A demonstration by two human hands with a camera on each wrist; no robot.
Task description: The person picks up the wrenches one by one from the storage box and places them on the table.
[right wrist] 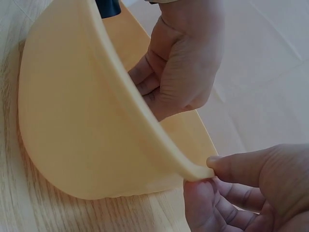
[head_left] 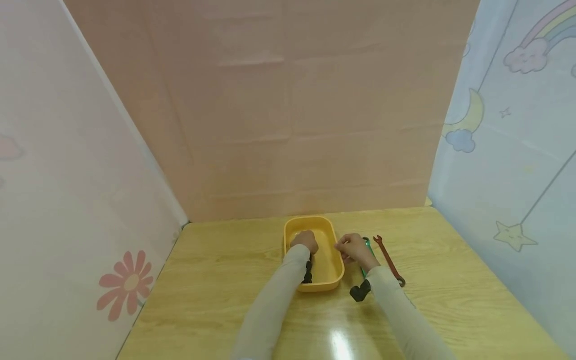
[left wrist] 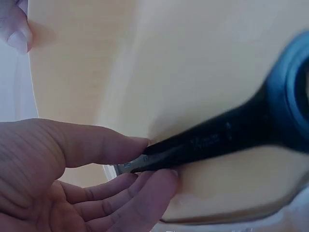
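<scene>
A yellow plastic tray (head_left: 333,286) stands on the wooden table. My left hand (head_left: 306,241) reaches down inside it. In the left wrist view, the thumb and fingers of that hand pinch one end of a black wrench (left wrist: 203,145), whose ring end (left wrist: 282,101) lies toward the camera. The wrench's far tip is hidden by the fingers. With thumb and fingers, my right hand (head_left: 355,248) pinches the tray's right rim; the right wrist view shows this rim (right wrist: 188,169) between thumb and forefinger.
Right of the tray lie a green wrench (head_left: 369,245), partly covered by my right hand and wrist, and a red wrench (head_left: 389,260). A black wrist-camera mount (head_left: 360,291) hangs at my right wrist. A brown panel (head_left: 288,125) stands behind the table, with patterned walls on both sides.
</scene>
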